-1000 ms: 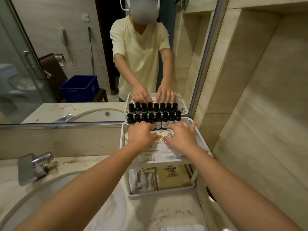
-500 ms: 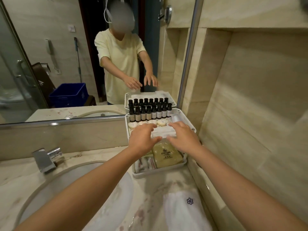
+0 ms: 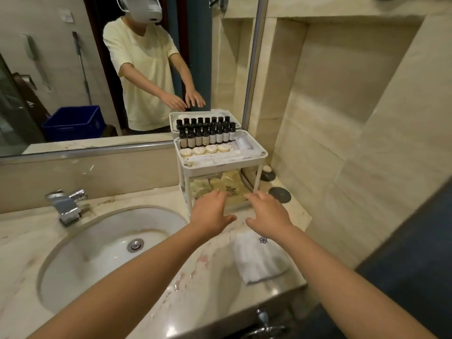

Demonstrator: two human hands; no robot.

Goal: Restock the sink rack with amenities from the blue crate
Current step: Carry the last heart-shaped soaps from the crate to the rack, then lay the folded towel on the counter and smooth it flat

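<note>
Both my hands are empty. My left hand (image 3: 210,211) and right hand (image 3: 266,214) lie palm-down with fingers loosely stretched and a little spread, side by side and apart from each other, just in front of the rack's lower shelf. The fingertips reach the front edge of that shelf, but I cannot tell if they touch it.

The rack (image 3: 220,167) is a white two-shelf stand on the counter (image 3: 29,231), its back against the mirror (image 3: 61,69). At the back of its top shelf stands a row of small dark bottles (image 3: 208,137), upright and close together. Just in front of them lies a row of round soaps (image 3: 203,150), and in front of those, along the front rim, some flat white sachets (image 3: 220,157). A white tube (image 3: 242,143) lies at the right end of the top shelf. The lower shelf holds yellow packets (image 3: 230,187), partly hidden by my fingers.

The blue crate (image 3: 73,123) shows only as a reflection in the mirror, to the left of the rack, on the far side of the room.

In front of the rack, near my right wrist, lies a folded white towel (image 3: 259,258). To the rack's left are the basin (image 3: 110,245) and tap (image 3: 66,204). To its right, two dark discs (image 3: 279,194) lie on the counter.
</note>
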